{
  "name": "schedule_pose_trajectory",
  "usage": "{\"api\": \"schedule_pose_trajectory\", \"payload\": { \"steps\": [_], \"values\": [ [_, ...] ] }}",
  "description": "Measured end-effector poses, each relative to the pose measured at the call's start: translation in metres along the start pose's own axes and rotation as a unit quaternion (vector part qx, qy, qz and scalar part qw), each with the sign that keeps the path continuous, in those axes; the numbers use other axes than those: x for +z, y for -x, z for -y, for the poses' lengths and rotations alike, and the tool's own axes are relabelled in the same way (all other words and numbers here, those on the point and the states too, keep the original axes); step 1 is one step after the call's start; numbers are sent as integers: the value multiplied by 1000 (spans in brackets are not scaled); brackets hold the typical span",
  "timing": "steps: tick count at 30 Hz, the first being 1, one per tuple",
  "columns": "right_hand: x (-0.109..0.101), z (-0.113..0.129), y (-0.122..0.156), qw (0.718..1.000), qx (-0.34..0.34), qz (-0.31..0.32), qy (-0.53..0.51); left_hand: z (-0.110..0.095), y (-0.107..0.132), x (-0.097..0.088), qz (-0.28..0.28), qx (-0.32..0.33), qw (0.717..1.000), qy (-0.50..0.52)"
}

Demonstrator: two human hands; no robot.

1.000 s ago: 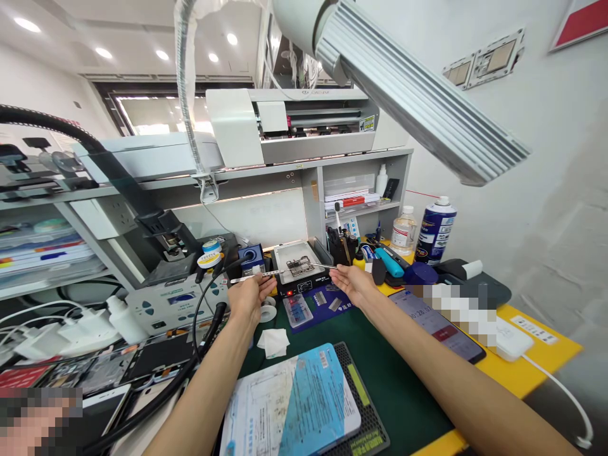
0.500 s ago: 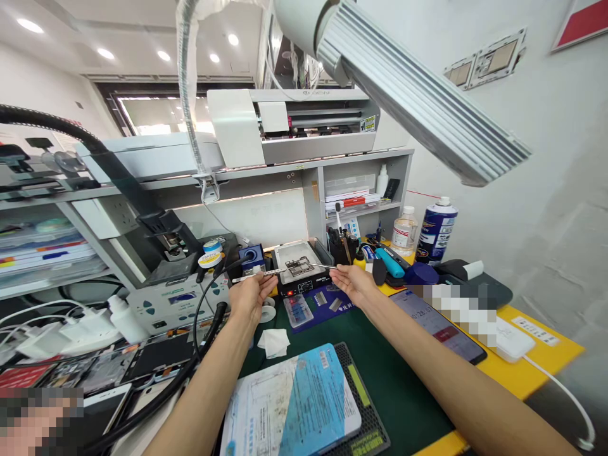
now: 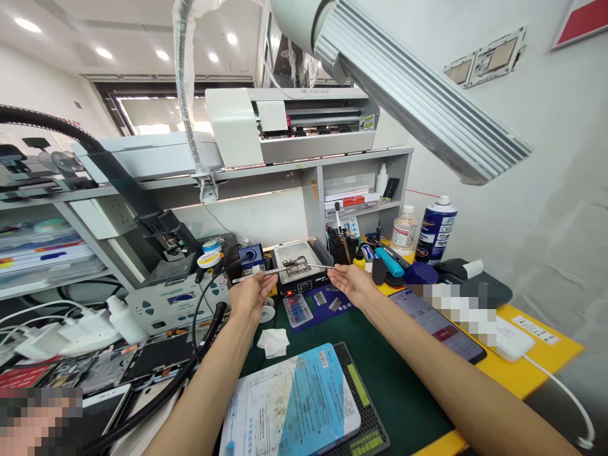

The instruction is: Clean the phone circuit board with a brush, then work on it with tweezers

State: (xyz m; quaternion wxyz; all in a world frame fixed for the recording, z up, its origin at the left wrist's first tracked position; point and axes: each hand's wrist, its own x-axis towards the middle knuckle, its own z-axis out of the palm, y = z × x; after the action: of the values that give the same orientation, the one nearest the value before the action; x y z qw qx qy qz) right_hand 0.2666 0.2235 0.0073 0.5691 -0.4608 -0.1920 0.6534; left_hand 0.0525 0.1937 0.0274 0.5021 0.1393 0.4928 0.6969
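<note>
My left hand (image 3: 251, 294) is closed around silver tweezers (image 3: 259, 275) with holes along the shank. They point right, at a small dark circuit board (image 3: 297, 267). The board lies on the pale plate of a small heating station (image 3: 304, 286) with a lit red light and a dial. From the other side, my right hand (image 3: 350, 283) pinches a thin metal tool (image 3: 324, 266) whose tip reaches the board's right part. Whether that tool is a probe or a second pair of tweezers is too small to tell. Contact between tips and board cannot be made out.
A blue and white box (image 3: 294, 405) lies on the green mat in front. A phone (image 3: 432, 323) and power strip (image 3: 508, 339) are at right, near a spray can (image 3: 436, 231). At left, a black hose (image 3: 156, 405) crosses beside my forearm. A lamp (image 3: 418, 88) hangs overhead.
The circuit board and both tool tips have shifted slightly on the heating plate. My hands keep their grips and have barely moved.
</note>
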Motion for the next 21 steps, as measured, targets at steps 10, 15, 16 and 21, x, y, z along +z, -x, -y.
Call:
{"api": "schedule_pose_trajectory", "payload": {
  "steps": [10,15,16,21],
  "values": [
    [0,0,-1,1000,5,14,8,-1,2,0,-6,5,1000,11],
    [-1,0,-3,1000,3,21,15,-1,3,1,-13,10,1000,15],
    [-1,0,-3,1000,3,23,16,-1,3,1,-13,11,1000,16],
    [-3,-1,-6,999,5,35,20,0,1,1,-10,15,1000,16]
  ]
}}
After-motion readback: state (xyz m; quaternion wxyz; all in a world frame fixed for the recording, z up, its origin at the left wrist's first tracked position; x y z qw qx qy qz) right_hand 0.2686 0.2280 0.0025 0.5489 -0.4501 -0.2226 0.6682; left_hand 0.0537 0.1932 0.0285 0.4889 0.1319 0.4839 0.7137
